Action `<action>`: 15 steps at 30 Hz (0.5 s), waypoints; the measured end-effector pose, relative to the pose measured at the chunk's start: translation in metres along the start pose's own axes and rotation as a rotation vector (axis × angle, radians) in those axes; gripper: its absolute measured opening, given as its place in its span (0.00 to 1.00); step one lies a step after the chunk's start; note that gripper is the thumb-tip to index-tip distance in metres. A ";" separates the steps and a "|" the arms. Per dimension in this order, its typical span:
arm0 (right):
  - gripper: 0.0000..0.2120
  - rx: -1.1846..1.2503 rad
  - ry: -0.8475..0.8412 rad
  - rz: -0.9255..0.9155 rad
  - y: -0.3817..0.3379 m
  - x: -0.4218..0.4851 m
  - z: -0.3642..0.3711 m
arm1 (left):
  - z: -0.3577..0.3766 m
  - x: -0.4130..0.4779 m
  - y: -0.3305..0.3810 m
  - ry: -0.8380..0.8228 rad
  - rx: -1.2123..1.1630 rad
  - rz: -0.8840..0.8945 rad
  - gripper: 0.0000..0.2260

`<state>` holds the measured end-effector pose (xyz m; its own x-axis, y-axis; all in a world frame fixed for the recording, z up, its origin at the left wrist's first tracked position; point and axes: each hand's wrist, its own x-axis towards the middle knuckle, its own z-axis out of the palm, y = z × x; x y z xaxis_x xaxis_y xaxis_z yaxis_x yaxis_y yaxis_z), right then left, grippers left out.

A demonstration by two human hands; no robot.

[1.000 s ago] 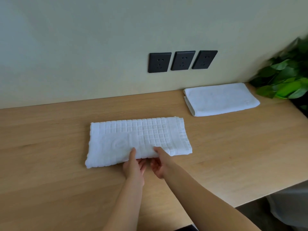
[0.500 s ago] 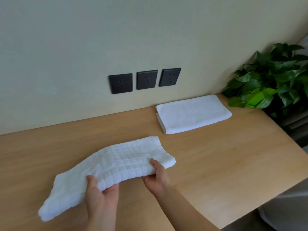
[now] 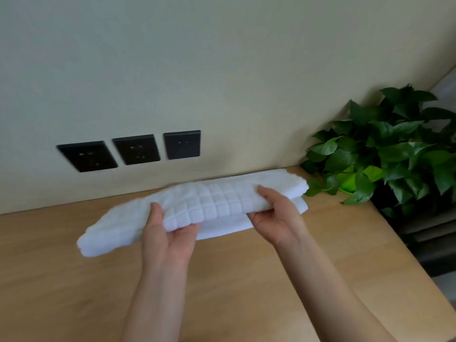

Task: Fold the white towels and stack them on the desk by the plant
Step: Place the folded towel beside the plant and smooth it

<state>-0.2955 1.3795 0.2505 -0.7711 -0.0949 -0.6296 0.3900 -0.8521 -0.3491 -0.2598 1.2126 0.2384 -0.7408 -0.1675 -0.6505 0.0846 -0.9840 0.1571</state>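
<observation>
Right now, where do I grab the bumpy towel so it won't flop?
Take the bumpy towel by its near long edge, from your side, thumbs on top, as the left hand and right hand do. Its left end droops, so grip wider.

Nothing readable here tbh: no text, brand, label or number that I can make out. The three black square wall sockets (image 3: pixel 135 149) show only pin holes, and they're blurry anyway. The white waffle-weave towel (image 3: pixel 217 199) shows just its woven grid, no tag in view.
</observation>
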 end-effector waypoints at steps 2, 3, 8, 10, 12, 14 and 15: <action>0.13 -0.043 -0.075 -0.107 -0.029 0.022 -0.009 | 0.004 0.022 -0.037 -0.118 -0.017 0.001 0.15; 0.15 -0.065 -0.093 -0.168 -0.038 0.037 -0.020 | 0.001 0.035 -0.056 -0.145 -0.011 -0.003 0.15; 0.16 -0.102 0.131 -0.177 -0.041 0.106 -0.094 | -0.054 0.101 -0.123 0.082 0.117 -0.074 0.10; 0.11 -0.193 0.260 -0.151 -0.037 0.120 -0.122 | -0.074 0.113 -0.134 0.139 0.182 -0.038 0.14; 0.10 -0.290 0.274 -0.180 -0.035 0.127 -0.136 | -0.083 0.118 -0.137 0.148 0.216 0.004 0.19; 0.13 -0.336 0.290 -0.204 -0.034 0.130 -0.137 | -0.084 0.121 -0.136 0.161 0.252 0.037 0.20; 0.15 -0.356 0.306 -0.212 -0.033 0.131 -0.137 | -0.083 0.122 -0.137 0.172 0.278 0.045 0.21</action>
<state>-0.3409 1.4660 0.0848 -0.6900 0.2611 -0.6750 0.4292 -0.6034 -0.6721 -0.3065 1.3216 0.0762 -0.6148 -0.2419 -0.7507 -0.0882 -0.9247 0.3702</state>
